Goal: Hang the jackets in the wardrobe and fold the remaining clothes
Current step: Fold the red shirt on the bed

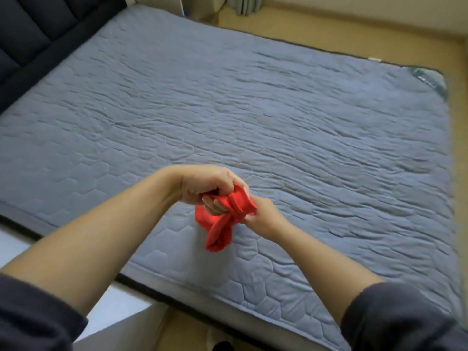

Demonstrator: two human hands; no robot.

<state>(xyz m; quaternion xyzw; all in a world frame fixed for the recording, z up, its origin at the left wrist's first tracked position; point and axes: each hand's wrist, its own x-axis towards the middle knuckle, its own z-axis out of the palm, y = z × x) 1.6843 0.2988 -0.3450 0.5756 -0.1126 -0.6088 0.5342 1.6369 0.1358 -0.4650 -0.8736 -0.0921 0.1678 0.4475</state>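
A small red garment (221,224) hangs bunched between both hands, above the near part of the bed (228,110). My left hand (205,184) grips its upper part from above, fingers curled round the cloth. My right hand (263,215) pinches the garment's right side. A loose end of the red cloth dangles below the hands. What kind of garment it is cannot be made out.
The bed carries a grey-blue quilted cover with wrinkles. A dark padded headboard (38,34) stands at the far left. A white surface (119,307) lies at the bed's near left corner. Tan floor (354,29) runs along the far and right sides.
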